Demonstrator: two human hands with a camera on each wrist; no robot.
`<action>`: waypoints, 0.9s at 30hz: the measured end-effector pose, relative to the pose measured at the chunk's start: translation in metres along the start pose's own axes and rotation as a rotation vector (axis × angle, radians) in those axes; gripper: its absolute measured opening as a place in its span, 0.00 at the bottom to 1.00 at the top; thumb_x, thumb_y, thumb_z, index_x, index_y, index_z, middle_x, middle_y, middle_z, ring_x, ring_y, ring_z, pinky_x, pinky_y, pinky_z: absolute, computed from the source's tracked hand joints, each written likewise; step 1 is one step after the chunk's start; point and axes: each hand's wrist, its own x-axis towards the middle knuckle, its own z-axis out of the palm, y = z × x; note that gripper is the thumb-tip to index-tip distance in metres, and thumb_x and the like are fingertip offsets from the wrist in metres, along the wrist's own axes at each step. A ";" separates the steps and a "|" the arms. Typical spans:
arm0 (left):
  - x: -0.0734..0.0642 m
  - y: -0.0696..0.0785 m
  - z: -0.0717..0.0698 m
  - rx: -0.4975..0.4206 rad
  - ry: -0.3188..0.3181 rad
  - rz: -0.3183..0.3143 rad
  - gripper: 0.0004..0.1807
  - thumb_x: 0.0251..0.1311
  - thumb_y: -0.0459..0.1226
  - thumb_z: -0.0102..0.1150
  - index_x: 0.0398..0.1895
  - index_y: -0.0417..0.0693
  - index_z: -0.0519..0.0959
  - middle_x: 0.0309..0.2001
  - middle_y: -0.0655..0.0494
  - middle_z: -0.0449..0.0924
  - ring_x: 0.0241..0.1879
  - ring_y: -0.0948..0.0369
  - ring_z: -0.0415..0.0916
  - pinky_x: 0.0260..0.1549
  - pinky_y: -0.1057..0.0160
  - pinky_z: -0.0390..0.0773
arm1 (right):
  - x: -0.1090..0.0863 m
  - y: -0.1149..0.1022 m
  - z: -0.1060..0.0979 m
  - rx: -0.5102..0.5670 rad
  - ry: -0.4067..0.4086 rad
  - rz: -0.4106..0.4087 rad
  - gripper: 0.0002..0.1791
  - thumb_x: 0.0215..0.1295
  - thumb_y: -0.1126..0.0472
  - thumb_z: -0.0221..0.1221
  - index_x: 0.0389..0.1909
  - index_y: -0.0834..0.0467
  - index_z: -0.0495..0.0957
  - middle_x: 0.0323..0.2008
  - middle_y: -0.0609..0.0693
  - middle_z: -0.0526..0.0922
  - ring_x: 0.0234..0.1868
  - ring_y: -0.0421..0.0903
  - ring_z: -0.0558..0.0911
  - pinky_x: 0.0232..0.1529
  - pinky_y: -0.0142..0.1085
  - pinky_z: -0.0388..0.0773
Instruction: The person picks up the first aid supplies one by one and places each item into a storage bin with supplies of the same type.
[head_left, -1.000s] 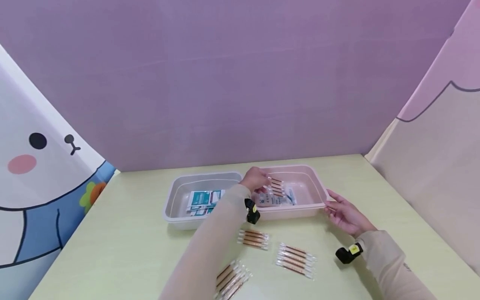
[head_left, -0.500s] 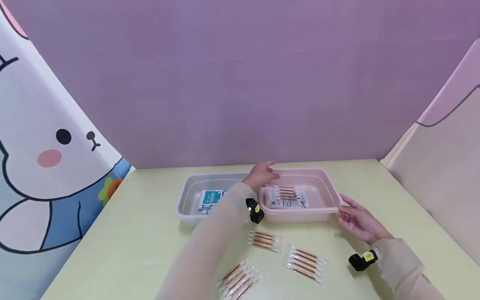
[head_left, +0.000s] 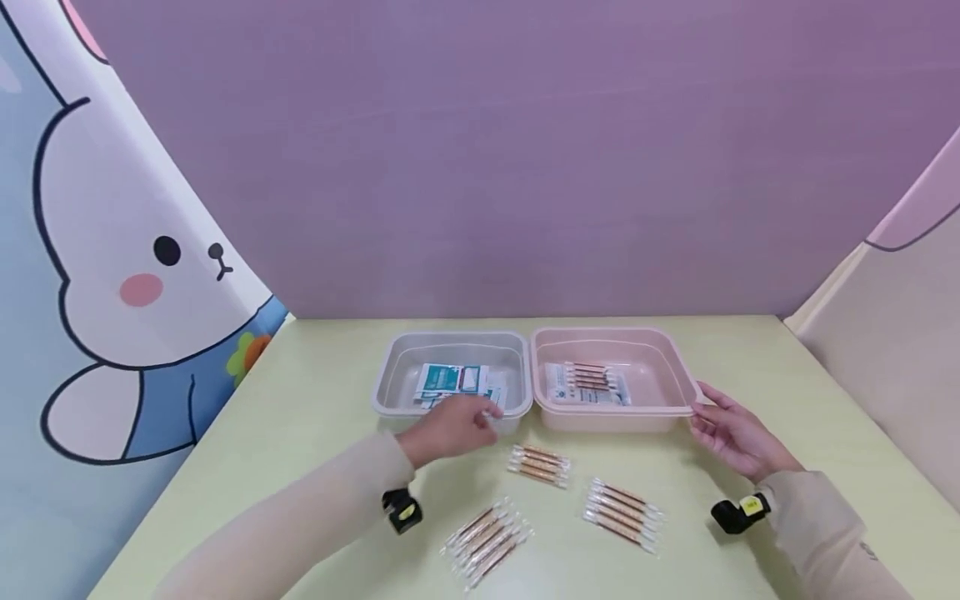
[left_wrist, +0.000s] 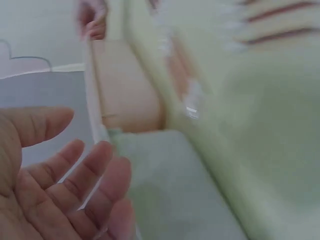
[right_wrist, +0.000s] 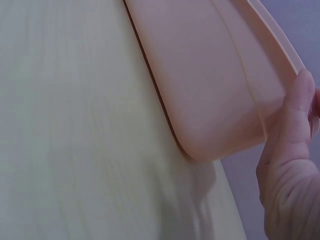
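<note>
My left hand [head_left: 455, 429], fingers loosely bent and holding nothing, is just in front of the grey bin [head_left: 387, 406]; the left wrist view shows its spread fingers near the bin's wall [left_wrist: 165, 175]. At its front right corner, my right hand [head_left: 738, 433] pinches the rim of the pink bin [head_left: 615, 419], thumb in front. In the pink bin, a pack of brown-stick cotton swabs [head_left: 590, 377] lies on white-and-blue printed packets [head_left: 557, 385]. Three more clear swab packs lie on the table: one near the bins [head_left: 540, 466], one at the right [head_left: 623, 515], one in front [head_left: 487, 542].
Teal-and-white packets [head_left: 452, 379] lie in the grey bin, which stands side by side with the pink one. Behind the pale yellow table [head_left: 315, 492] rises a purple backdrop [head_left: 480, 167]. A cloth with a cartoon rabbit [head_left: 112, 225] hangs at the left.
My left hand let go of a swab pack in the pink bin, then drew back left and toward me, past the grey bin's front. The right hand stays on the pink rim. The head view shifted.
</note>
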 end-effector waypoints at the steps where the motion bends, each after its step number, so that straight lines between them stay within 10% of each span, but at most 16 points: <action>1: -0.008 -0.004 0.001 0.038 -0.002 0.005 0.15 0.54 0.32 0.64 0.46 0.39 0.81 0.37 0.49 0.83 0.35 0.57 0.79 0.36 0.60 0.78 | -0.001 -0.001 -0.001 0.002 0.001 0.000 0.20 0.72 0.75 0.41 0.47 0.55 0.80 0.34 0.56 0.79 0.35 0.46 0.82 0.40 0.34 0.80; 9: -0.050 -0.031 0.010 0.100 -0.067 -0.087 0.16 0.51 0.36 0.68 0.43 0.42 0.81 0.31 0.55 0.80 0.30 0.59 0.75 0.31 0.57 0.75 | -0.004 -0.006 -0.003 0.007 0.005 0.012 0.20 0.72 0.74 0.42 0.47 0.55 0.81 0.35 0.56 0.77 0.35 0.45 0.81 0.42 0.34 0.80; 15: -0.055 -0.044 0.019 0.016 -0.089 -0.111 0.16 0.50 0.35 0.69 0.43 0.42 0.81 0.27 0.59 0.78 0.27 0.62 0.73 0.31 0.60 0.73 | -0.005 -0.007 -0.004 0.028 -0.024 0.023 0.19 0.72 0.74 0.43 0.48 0.56 0.80 0.35 0.56 0.78 0.35 0.46 0.81 0.43 0.34 0.80; 22: -0.059 -0.045 0.029 -0.167 -0.165 0.002 0.19 0.49 0.34 0.70 0.45 0.39 0.80 0.29 0.59 0.80 0.30 0.63 0.73 0.33 0.65 0.72 | -0.001 -0.006 -0.006 0.031 -0.063 0.031 0.19 0.73 0.74 0.41 0.49 0.58 0.80 0.36 0.56 0.78 0.36 0.46 0.81 0.43 0.35 0.80; 27: -0.065 -0.044 0.037 -0.102 -0.162 -0.044 0.20 0.46 0.36 0.73 0.44 0.43 0.81 0.27 0.62 0.77 0.27 0.65 0.71 0.32 0.65 0.71 | 0.003 -0.003 -0.007 0.029 -0.091 0.036 0.20 0.73 0.75 0.40 0.49 0.58 0.80 0.36 0.56 0.77 0.36 0.46 0.81 0.44 0.35 0.80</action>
